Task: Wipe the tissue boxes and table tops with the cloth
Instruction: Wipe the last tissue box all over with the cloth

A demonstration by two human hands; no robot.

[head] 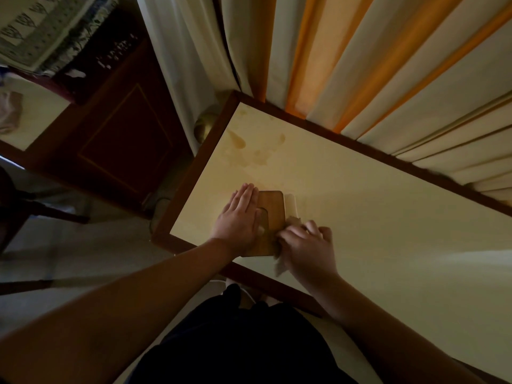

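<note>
Right now my left hand [240, 214] lies flat and spread on the lid of the wooden tissue box [270, 214], fingers straight and together, palm pressing down so the box cannot slide while I rub it. That box stands near the front-left corner of the cream table top [374, 217], close to its dark wooden border, and I judge it sits there because that is within easy reach of where I stand. My right hand [307, 245] is curled shut around the cloth [279, 261], which is bunched in my fist; a loose end hangs out below my fingers, and a small fold peeks out above them, against the right side of the box. I hold the cloth wadded rather than open because a wad gives firmer pressure on the box's edge and side. The hand is a little blurred, so I cannot tell exactly which part of the box the cloth touches. Beyond the box, toward the far-left corner, brownish stains [238, 141] show on the table top, so I reckon the surface itself has yet to be wiped. Behind the table hang cream and orange curtains [360, 65]. Left of the box, across a gap, stands a dark wooden cabinet [124, 139].
</note>
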